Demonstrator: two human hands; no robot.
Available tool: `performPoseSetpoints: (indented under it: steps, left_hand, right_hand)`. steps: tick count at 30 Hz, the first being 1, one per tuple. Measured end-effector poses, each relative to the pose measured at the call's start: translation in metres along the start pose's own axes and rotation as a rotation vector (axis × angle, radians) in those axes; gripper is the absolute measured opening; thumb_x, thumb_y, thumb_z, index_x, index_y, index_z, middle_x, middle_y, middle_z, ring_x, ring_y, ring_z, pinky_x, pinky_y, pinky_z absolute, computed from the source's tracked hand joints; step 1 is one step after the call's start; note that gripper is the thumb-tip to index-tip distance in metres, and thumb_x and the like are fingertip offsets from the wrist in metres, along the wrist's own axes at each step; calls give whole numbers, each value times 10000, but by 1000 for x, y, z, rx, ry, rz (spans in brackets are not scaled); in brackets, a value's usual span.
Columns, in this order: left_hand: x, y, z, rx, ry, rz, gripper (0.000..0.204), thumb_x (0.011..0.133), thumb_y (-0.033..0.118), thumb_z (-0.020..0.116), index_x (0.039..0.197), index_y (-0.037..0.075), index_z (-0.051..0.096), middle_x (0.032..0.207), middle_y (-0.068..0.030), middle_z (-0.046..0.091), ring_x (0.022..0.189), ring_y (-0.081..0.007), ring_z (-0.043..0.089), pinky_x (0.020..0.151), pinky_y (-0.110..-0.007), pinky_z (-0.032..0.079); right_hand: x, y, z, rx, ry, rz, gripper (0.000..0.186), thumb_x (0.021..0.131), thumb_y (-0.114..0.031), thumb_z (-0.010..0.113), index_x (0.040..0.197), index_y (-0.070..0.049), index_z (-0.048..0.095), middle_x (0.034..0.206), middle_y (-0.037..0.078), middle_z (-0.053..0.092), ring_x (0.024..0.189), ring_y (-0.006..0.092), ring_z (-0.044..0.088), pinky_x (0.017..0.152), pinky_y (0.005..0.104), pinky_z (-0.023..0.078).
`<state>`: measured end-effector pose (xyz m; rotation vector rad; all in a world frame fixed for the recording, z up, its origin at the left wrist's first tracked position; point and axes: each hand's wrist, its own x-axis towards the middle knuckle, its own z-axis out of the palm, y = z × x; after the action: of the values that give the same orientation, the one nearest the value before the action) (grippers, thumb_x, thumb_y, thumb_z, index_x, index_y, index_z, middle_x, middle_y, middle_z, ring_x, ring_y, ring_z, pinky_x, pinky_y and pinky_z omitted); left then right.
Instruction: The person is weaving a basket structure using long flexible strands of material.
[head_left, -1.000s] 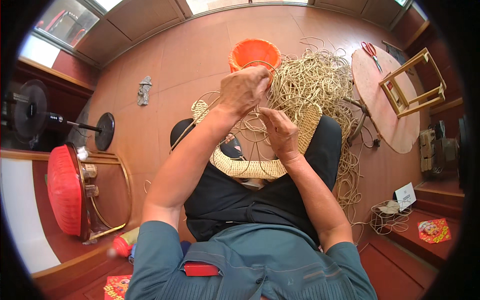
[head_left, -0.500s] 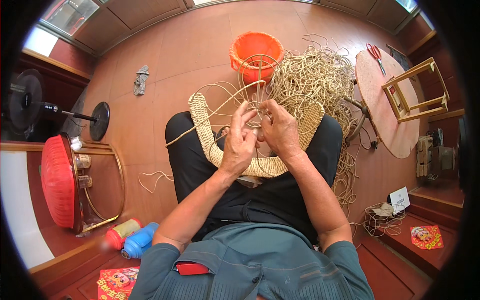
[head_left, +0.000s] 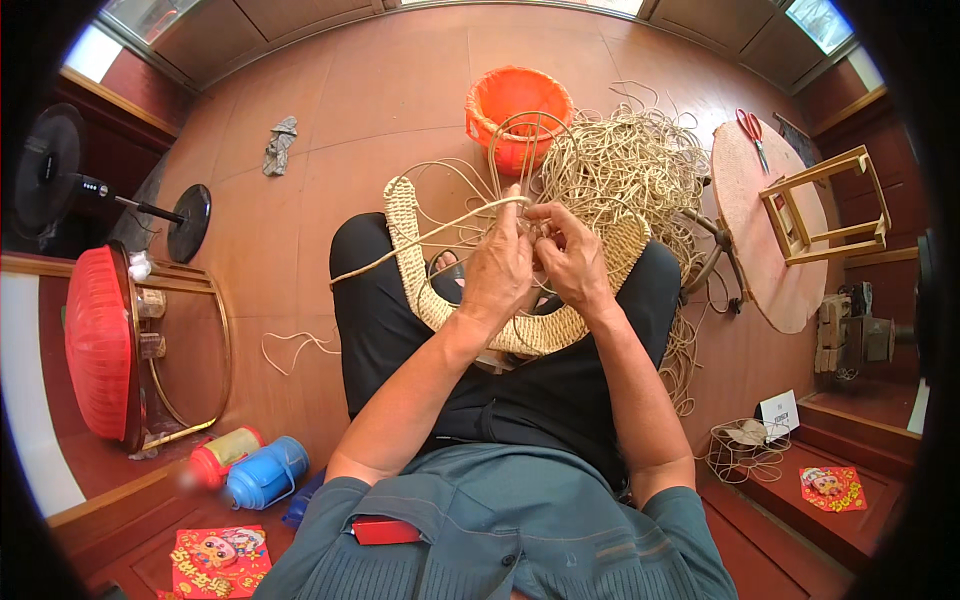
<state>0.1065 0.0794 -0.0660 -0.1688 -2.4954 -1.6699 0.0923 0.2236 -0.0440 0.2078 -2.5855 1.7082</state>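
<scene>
Centre of frame, my right hand (head_left: 572,258) pinches the cord (head_left: 470,213) beside my left hand (head_left: 497,265), fingers together, grip unclear, the U-shaped woven band (head_left: 545,336) at my lap, presumably freeing both hands

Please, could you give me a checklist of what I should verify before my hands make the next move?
1. Both hands visible: ok; the left hand and right hand are close together.
2. Woven piece supported: ok; it appears to rest against the thighs.
3. Which cord strands the fingers grip: cannot tell; hands and loops overlap.
4. Loose cord pile neatly coiled: not ok; it lies jumbled beside the orange bucket.
5. Scissors in hand: not ok; they lie on the round board.
</scene>
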Motion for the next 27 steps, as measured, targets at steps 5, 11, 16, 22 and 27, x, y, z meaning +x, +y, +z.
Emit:
performPoseSetpoints:
  steps: [5, 11, 16, 22, 27]
  left_hand:
    - [-3, 18, -17, 344, 53, 28, 318, 1077, 222, 630, 1369, 97, 642, 775, -126, 737, 748, -366, 752, 703, -488, 570]
    - [-2, 23, -24, 413, 90, -7, 185, 1062, 224, 648, 1181, 83, 666, 840, -152, 766, 808, -401, 764, 732, -506, 577]
    - [-5, 20, -25, 385, 106, 39, 176, 1058, 202, 638, 1187, 85, 660, 866, -165, 767, 821, -407, 763, 738, -511, 576]
    - [-17, 20, -18, 259, 36, -28, 176, 1082, 199, 620, 1186, 60, 650, 858, -172, 753, 790, -408, 744, 722, -493, 556]
    - [-35, 26, -20, 38, 26, -109, 220, 1109, 226, 620, 1155, 18, 674, 824, -174, 719, 737, -363, 707, 700, -451, 528]
  right_hand:
    - [-10, 5, 0, 153, 82, -19, 337, 990, 30, 634, 1316, -36, 688, 873, 67, 677, 720, 113, 675, 625, 298, 566]
    - [-10, 6, 6, 242, 108, 13, 283, 1057, -41, 691, 1323, -32, 595, 816, 33, 673, 669, 76, 673, 556, 264, 537]
    - [-10, -2, 7, 271, 149, 69, 248, 1036, -48, 726, 1249, -40, 598, 791, 28, 680, 664, 76, 668, 555, 261, 530]
    - [-8, 12, 20, 98, 280, 41, 260, 995, -77, 774, 1192, -60, 605, 770, 46, 683, 660, 111, 678, 594, 307, 556]
    - [-12, 15, 15, 142, 238, 35, 268, 981, -82, 784, 1188, -63, 614, 793, 61, 693, 669, 133, 687, 619, 315, 567]
